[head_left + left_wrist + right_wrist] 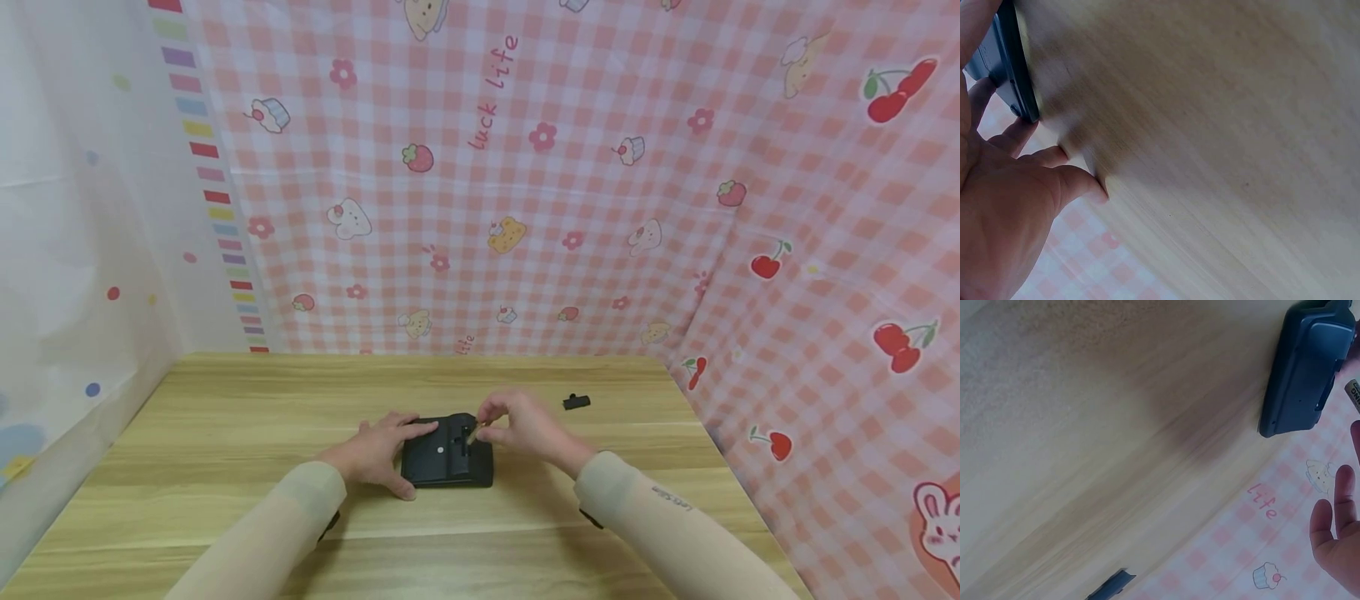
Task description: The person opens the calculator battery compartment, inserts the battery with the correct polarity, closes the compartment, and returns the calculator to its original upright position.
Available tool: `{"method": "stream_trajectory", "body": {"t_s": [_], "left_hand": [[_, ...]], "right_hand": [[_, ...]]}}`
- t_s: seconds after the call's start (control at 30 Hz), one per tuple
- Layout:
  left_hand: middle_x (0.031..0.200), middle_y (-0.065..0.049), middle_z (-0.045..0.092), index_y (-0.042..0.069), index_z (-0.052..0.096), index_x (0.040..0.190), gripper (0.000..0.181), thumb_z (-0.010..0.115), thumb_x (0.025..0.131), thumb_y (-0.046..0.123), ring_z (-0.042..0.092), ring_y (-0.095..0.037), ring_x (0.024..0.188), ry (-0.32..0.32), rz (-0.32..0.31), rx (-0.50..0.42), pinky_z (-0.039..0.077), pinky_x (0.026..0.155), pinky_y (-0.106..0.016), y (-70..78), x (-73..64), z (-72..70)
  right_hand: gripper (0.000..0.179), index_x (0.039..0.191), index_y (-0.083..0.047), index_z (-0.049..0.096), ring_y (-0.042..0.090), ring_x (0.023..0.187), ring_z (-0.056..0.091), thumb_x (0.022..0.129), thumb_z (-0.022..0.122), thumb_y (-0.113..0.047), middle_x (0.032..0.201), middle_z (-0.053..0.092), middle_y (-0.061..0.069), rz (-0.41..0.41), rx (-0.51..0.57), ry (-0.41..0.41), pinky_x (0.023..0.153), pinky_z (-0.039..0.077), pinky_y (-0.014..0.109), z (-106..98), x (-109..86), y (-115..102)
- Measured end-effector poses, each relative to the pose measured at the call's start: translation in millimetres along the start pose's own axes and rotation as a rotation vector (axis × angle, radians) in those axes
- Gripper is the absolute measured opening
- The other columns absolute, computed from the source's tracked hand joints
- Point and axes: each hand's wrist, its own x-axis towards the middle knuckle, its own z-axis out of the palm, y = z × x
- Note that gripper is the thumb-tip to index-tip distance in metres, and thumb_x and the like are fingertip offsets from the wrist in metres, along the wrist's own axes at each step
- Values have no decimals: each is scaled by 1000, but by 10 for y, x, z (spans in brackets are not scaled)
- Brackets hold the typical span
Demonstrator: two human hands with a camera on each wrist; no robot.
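Observation:
A black calculator-like device [426, 462] lies face down on the wooden table, with an uncovered battery compartment [462, 442] towards its right end. My left hand [375, 454] rests at its left end with fingers spread, the index finger along the top and the thumb by the near corner. Between the thumb and fingers of my right hand [521, 425] is a small slim battery [474, 433], pinched at a slant over the compartment. In the right wrist view, the battery [1353, 392] shows printed letters beside the device [1304, 375].
A small black cover piece [576, 402] lies on the table [300, 392] to the right, beyond my right hand. Pink checked cloth [465, 208] hangs behind the table and along its right side; a white cloth [82, 250] hangs on the left.

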Motion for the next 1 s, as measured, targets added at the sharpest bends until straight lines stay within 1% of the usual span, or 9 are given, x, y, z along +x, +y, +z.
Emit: {"method": "stream_trajectory", "body": {"t_s": [0.17,0.37,0.43,0.57,0.7,1.0], "left_hand": [[174,-19,30,27,43,165,108,101,74,33,22,-47,163,-4,-1,-6,9,120,-87,26,-17,-15],[174,-18,30,28,43,165,108,101,74,34,23,-45,162,-3,-3,-7,9,120,-87,13,-9,-10],[174,-18,30,28,43,165,108,101,73,34,23,-46,162,-4,-2,-4,9,120,-87,11,-5,-10],[174,-18,30,29,43,165,109,101,73,35,22,-47,163,-6,0,0,9,120,-87,-4,8,-4],[175,-17,30,31,43,165,109,100,74,37,23,-45,163,-8,-4,6,9,120,-87,-26,21,5],[175,-16,29,31,42,166,110,100,73,37,20,-46,164,-15,-8,0,9,121,-86,-37,24,5]], "right_hand": [[12,103,-15,77,17,102,75,94,84,-20,103,82,-3,-42,-48,-15,100,58,46,44,25,-12],[12,104,-15,78,18,104,73,95,83,-21,102,82,-3,-63,-110,-19,104,54,49,82,45,-44],[12,105,-15,78,18,104,72,96,82,-21,102,82,-3,-67,-133,-23,103,54,49,94,50,-61],[13,107,-13,78,20,104,69,97,81,-20,102,82,0,-75,-143,-26,99,55,48,118,55,-85],[11,107,-14,79,19,104,68,98,79,-20,102,82,-1,-80,-157,-13,97,56,46,150,73,-82],[12,110,-15,81,20,102,68,101,76,-22,105,83,-1,-56,-170,16,100,54,47,223,107,-72]]}}
